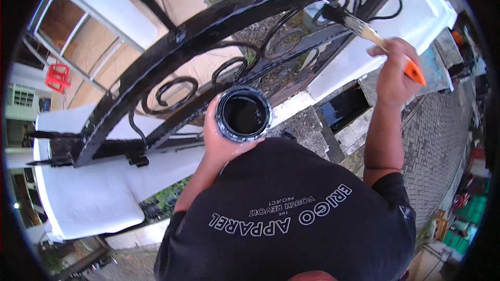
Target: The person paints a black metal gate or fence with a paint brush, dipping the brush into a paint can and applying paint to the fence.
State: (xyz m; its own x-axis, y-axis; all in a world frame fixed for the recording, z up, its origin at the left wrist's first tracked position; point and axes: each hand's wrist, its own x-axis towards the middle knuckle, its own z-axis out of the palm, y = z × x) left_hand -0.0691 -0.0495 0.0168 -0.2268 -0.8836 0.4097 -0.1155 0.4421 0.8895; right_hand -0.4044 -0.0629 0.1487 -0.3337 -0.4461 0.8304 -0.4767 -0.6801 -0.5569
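Note:
My left hand (222,144) is wrapped around an open can of black paint (244,114), held close to my chest with its mouth up. In my right hand (398,70), out to the upper right, is a paintbrush (369,34) with a pale wooden handle and an orange end. Dark paint coats its bristles, which lie over the far right part of a black wrought-iron gate (133,72); whether they touch the metal I cannot tell. The gate has a curved, glossy top bar, spikes and scrollwork.
White wall tops (93,199) flank the gate at left and right. Below the right one lie an open drain with dark water (343,105) and a paved lane (433,144). A red plastic chair (58,78) stands beyond the gate, near a metal frame (84,11).

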